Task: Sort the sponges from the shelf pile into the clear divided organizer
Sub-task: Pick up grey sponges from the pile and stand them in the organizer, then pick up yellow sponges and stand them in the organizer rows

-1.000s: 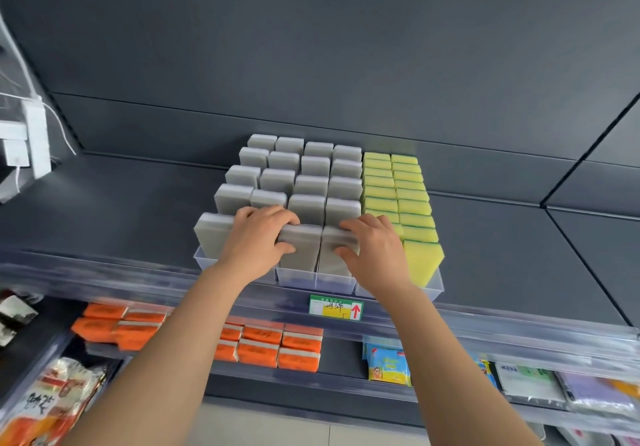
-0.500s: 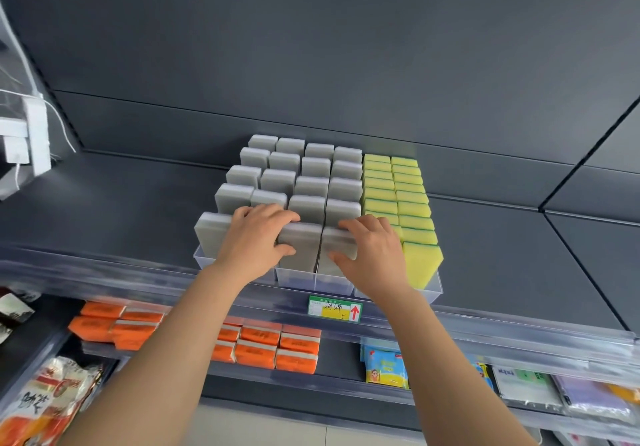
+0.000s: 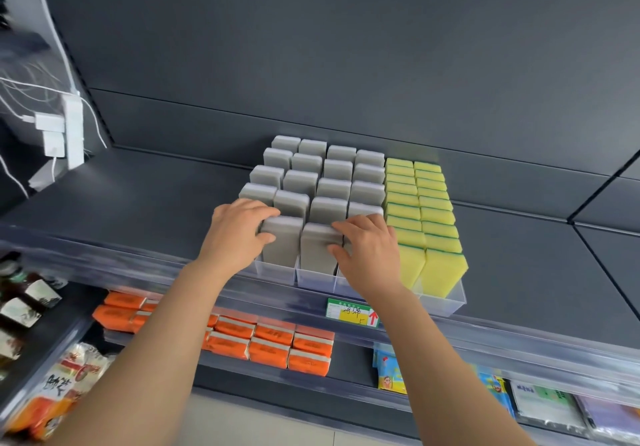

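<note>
Both forearms are bare, with no sleeves, gloves or jewellery visible.

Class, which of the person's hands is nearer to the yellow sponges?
Right. The right hand rests on grey sponges right beside the yellow sponges; the left hand is further left, across the grey rows.

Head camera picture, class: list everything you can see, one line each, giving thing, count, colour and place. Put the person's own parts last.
Grey sponges: four columns, grey, upright in organizer's left part.
Yellow sponges: two columns, yellow with green edge, organizer's right part.
Organizer: one, clear, on upper shelf.
Price label: one, green and yellow with red arrow, shelf edge below organizer.
Orange packs: several, orange, lower shelf.
Blue packets: a few, lower shelf, right.
Power strip: one, white, far left.
Left hand: on front-left grey sponges.
Right hand: on front grey sponges.
</note>
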`<state>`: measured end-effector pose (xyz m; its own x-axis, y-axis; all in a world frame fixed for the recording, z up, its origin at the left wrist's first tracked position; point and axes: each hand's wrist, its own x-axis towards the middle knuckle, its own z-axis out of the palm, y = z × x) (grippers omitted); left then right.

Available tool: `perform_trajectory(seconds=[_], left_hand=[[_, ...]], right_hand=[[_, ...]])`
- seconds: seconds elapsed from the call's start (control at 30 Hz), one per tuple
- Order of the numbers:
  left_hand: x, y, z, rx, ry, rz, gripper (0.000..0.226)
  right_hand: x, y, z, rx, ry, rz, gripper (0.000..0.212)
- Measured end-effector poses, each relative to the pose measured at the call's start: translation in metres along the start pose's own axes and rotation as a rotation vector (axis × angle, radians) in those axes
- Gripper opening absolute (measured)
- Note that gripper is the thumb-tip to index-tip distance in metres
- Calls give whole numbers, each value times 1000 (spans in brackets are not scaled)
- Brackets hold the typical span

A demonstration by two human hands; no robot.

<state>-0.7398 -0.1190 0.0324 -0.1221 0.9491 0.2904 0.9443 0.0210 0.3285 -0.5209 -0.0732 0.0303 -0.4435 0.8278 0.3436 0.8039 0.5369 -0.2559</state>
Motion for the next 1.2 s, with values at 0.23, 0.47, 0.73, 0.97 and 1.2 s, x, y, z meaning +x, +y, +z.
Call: perform_trajectory(seconds=[0.23, 0.47, 0.73, 0.97, 1.2], left_hand=[[2, -5, -3, -74, 15, 30, 32], [2, -5, -1, -76, 6, 39, 30], [2, -5, -6, -33, -25, 45, 36], [1, 1, -13, -67, -46, 82, 40], [6, 40, -9, -66, 38, 246, 36]], right_hand=[[1, -1, -1, 22, 7, 9, 32], [0, -3, 0, 3, 8, 22, 33], [-2, -5, -3, -2, 7, 26, 38], [-6, -6, -9, -16, 38, 47, 44], [-26, 13, -22, -26, 199, 152, 32]])
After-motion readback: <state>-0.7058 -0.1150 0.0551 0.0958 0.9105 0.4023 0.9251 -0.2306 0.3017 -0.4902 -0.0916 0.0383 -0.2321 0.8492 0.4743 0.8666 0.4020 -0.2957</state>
